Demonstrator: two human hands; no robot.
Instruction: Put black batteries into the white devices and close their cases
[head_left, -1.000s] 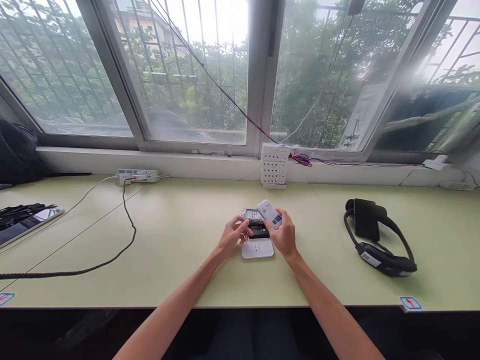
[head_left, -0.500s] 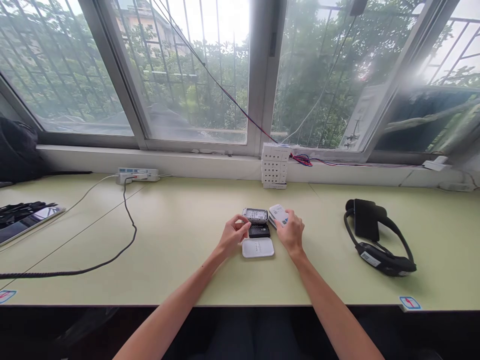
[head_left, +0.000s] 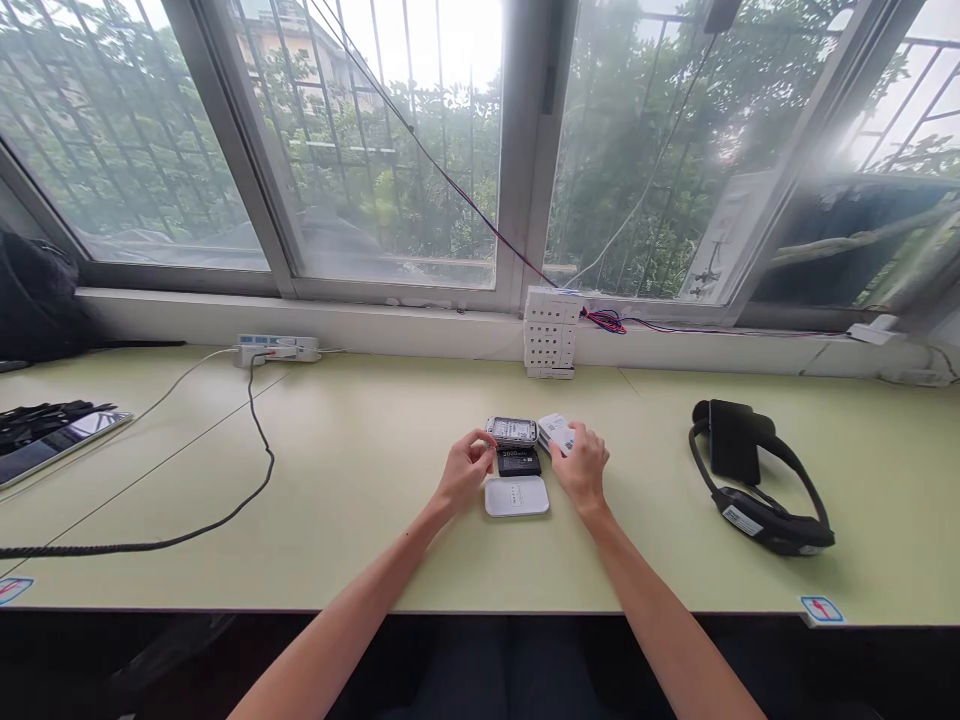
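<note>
My left hand has thumb and fingertips pinched together beside the battery; whatever may be between them is too small to make out. A small white device with its inside showing lies just beyond those fingertips. In front of it rests a black battery marked 3000 mAh. Nearest me is a white rounded cover, lying flat with small print on it. To the right, my right hand grips a thin white box with printed labels, fingers over its right end.
A black headset with a dark phone-like slab lies to the right. White boxes are stacked by the window sill. On the left are a power strip, a dark cable and a tablet-like device.
The white box under my right hand has turned slightly, and its label shows differently. My left hand has drawn back a little from the battery, still pinched.
</note>
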